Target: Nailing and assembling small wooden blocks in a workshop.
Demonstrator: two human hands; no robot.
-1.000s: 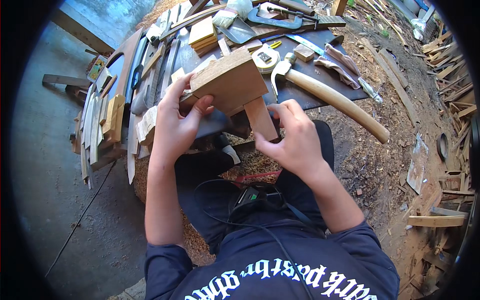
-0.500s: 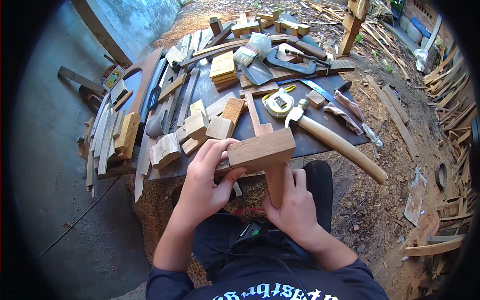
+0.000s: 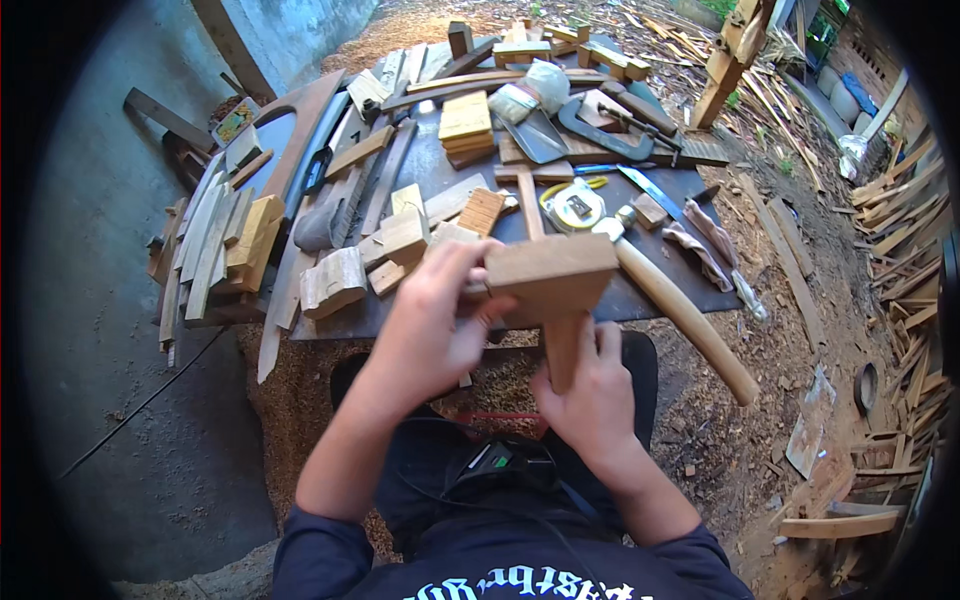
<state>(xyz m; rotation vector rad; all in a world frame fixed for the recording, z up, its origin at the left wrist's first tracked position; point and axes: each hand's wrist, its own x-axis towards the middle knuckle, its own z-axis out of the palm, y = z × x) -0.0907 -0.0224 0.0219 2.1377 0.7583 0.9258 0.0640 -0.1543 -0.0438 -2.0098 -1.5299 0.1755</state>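
Observation:
A wooden mallet [image 3: 556, 262] with a blocky brown head is held up in front of the table's near edge. My right hand [image 3: 592, 398] is closed around its handle, below the head. The fingers of my left hand [image 3: 432, 322], slightly blurred, grip the left end of the mallet head, thumb underneath. Just beyond the mallet's right end lies a claw hammer [image 3: 690, 322] with a pale wooden handle overhanging the table edge. A white and yellow tape measure [image 3: 573, 206] rests behind the mallet head.
The dark table [image 3: 385, 318] carries several wood blocks [image 3: 333, 282], a stack of yellowish blocks [image 3: 466, 118], a brush [image 3: 515, 102], a blue-grey clamp [image 3: 606, 140] and a cloth-wrapped blade [image 3: 700, 240]. A wooden post [image 3: 730, 70] stands far right; scrap wood [image 3: 905, 215] is piled on the right.
The mallet and both hands have risen slightly and shifted right, with the mallet head tilting a little. Both hands keep their hold. The whole view has shifted slightly.

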